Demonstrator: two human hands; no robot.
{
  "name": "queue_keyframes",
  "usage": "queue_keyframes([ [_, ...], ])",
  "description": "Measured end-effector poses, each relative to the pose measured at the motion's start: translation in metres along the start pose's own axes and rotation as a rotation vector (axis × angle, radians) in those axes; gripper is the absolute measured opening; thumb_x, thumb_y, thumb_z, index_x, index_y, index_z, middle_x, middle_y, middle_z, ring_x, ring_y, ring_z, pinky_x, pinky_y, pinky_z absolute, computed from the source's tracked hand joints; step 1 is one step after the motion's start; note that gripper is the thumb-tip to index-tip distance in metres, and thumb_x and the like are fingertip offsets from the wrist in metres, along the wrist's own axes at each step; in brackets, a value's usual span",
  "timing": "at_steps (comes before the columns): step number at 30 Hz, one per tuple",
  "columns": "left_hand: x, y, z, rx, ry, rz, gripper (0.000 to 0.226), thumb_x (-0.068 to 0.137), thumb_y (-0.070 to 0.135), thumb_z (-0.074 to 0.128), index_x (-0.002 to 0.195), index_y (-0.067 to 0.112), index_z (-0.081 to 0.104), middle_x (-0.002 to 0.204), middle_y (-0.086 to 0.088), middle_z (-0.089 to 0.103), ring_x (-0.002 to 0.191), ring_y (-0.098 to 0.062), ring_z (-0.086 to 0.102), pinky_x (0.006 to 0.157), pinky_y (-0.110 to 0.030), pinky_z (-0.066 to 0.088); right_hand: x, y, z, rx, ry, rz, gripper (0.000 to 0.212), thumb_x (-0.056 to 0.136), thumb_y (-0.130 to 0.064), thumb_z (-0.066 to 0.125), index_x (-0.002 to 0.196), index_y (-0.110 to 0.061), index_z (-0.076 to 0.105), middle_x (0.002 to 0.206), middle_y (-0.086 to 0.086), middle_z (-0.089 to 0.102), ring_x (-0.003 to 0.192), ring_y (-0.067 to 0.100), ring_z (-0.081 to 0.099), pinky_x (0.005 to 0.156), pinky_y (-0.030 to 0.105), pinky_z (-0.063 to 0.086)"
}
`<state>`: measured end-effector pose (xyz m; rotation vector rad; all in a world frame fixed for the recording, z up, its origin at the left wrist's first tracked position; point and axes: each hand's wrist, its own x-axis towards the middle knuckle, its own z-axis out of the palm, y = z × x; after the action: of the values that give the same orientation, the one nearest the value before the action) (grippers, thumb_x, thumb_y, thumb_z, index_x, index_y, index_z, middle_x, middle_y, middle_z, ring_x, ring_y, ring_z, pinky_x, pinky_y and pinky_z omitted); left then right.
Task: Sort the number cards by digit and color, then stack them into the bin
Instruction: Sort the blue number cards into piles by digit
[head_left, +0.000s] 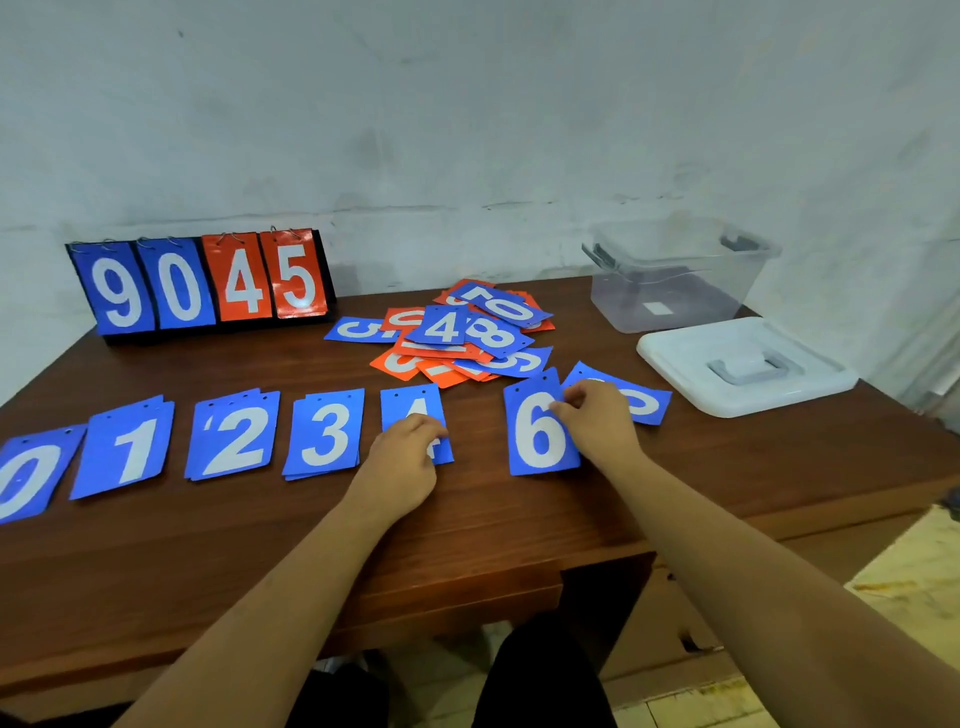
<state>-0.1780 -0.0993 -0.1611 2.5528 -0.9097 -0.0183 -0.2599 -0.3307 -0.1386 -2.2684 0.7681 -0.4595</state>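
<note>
Dark wood table (260, 545) carries it all. The clear bin (675, 275) stands far right with no cards showing inside, well apart from the mixed pile (457, 332) and our blue row (234, 436). We judge ourselves mid-sort. Our right hand (597, 415) pinches the blue 6 (537, 441) at its edge. Our left hand (410, 449) lies curled on the blue 4 (410, 402), and we cannot tell if it grips. Next we probably need a blue 5 from the pile for the gap.

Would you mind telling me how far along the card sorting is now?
Done: blue piles 0 to 3 lie in a row. In hand: the left hand touches the blue 4 card, the right hand pinches the blue 6 card. Left: the mixed pile is unsorted, and the bin holds no cards.
</note>
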Motion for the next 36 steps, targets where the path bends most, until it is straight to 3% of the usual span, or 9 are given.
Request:
queue_keyframes([
  [4, -0.002, -0.001, 0.001, -0.005, 0.034, 0.005, 0.044, 0.095, 0.001, 0.047, 0.134, 0.020, 0.054, 0.142, 0.004, 0.049, 0.136, -0.014, 0.039, 0.112, -0.032, 0.033, 0.000, -0.007, 0.017, -0.088, -0.026, 0.011, 0.030, 0.092, -0.031, 0.064, 0.116, -0.014, 0.059, 0.109, 0.004, 0.066, 0.089, 0.013, 0.059, 0.077, 0.026, 0.049],
  [6, -0.004, -0.002, 0.001, -0.011, 0.046, 0.016, 0.041, 0.096, 0.003, 0.046, 0.134, 0.019, 0.054, 0.142, 0.004, 0.050, 0.135, -0.013, 0.040, 0.111, -0.031, 0.033, -0.002, -0.008, 0.018, -0.166, 0.006, -0.014, 0.032, 0.092, -0.033, 0.064, 0.118, -0.016, 0.057, 0.117, 0.004, 0.059, 0.100, 0.016, 0.058, 0.085, 0.030, 0.051],
  [9, -0.006, -0.005, 0.003, -0.026, 0.071, 0.034, 0.037, 0.099, 0.008, 0.045, 0.133, 0.019, 0.055, 0.140, 0.004, 0.052, 0.133, -0.012, 0.042, 0.109, -0.029, 0.035, -0.010, -0.005, 0.020, -0.251, 0.010, -0.221, 0.035, 0.092, -0.037, 0.061, 0.123, -0.021, 0.058, 0.128, 0.001, 0.048, 0.119, 0.018, 0.047, 0.098, 0.032, 0.045],
  [13, -0.008, -0.007, 0.006, -0.034, 0.109, 0.033, 0.036, 0.098, 0.011, 0.049, 0.132, 0.019, 0.055, 0.139, 0.004, 0.054, 0.131, -0.011, 0.045, 0.108, -0.027, 0.036, -0.022, 0.000, 0.030, -0.399, -0.177, -0.445, 0.032, 0.095, -0.035, 0.053, 0.124, -0.026, 0.061, 0.128, -0.004, 0.053, 0.119, 0.014, 0.046, 0.100, 0.030, 0.038],
  [26, -0.007, -0.008, 0.004, -0.024, 0.138, -0.014, 0.031, 0.097, 0.007, 0.050, 0.125, 0.017, 0.058, 0.134, 0.001, 0.056, 0.130, -0.014, 0.046, 0.105, -0.028, 0.040, 0.003, 0.018, 0.005, -0.442, -0.141, -0.295, 0.032, 0.097, -0.033, 0.052, 0.127, -0.025, 0.059, 0.135, -0.004, 0.054, 0.126, 0.015, 0.048, 0.107, 0.040, 0.035],
  [31, -0.002, -0.009, -0.002, -0.021, 0.201, 0.035, 0.028, 0.094, 0.004, 0.049, 0.116, 0.015, 0.061, 0.126, 0.000, 0.060, 0.123, -0.014, 0.050, 0.103, -0.026, 0.037, 0.004, 0.005, 0.006, -0.318, -0.062, -0.307, 0.033, 0.097, -0.035, 0.054, 0.125, -0.021, 0.062, 0.132, -0.003, 0.058, 0.123, 0.015, 0.050, 0.106, 0.038, 0.041],
  [36, 0.039, -0.014, -0.020, -0.027, 0.236, -0.013, 0.025, 0.095, 0.015, 0.052, 0.118, 0.017, 0.061, 0.124, 0.001, 0.058, 0.117, -0.014, 0.051, 0.098, -0.029, 0.043, 0.030, -0.031, 0.013, -0.279, -0.102, -0.372, 0.037, 0.096, -0.034, 0.057, 0.128, -0.016, 0.059, 0.134, 0.002, 0.056, 0.126, 0.018, 0.048, 0.107, 0.036, 0.040],
])
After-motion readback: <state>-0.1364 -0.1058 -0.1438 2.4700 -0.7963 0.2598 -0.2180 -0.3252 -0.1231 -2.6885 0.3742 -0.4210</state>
